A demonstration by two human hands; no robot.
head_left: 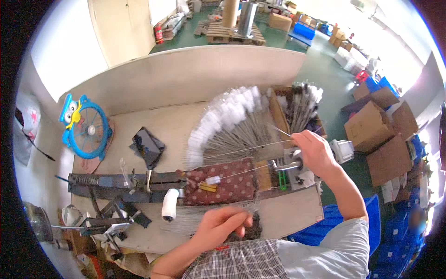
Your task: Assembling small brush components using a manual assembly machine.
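Note:
My right hand [315, 151] is raised beside the metal shaft [289, 166] of a small machine, fingers closed on a thin wire stem [280, 131]. My left hand [222, 228], a little blurred, hovers over loose fine wires [186, 221] at the near edge, fingers curled together. Whether anything sits in them is hidden. On a dotted dark-red cloth [237, 186] lies a wire brush with a small white head [213, 180], its stem pointing at the shaft. Beyond the cloth spreads a fan of white-tipped wire brushes [227, 118].
A grey-bristled brush bundle [304, 104] stands in a cardboard box at the far right. A long dark metal rail [111, 188] and white roll [170, 204] lie left of the cloth. Farther left are a black pouch [148, 146] and blue cartoon fan [88, 130]. Cartons [369, 128] stand right.

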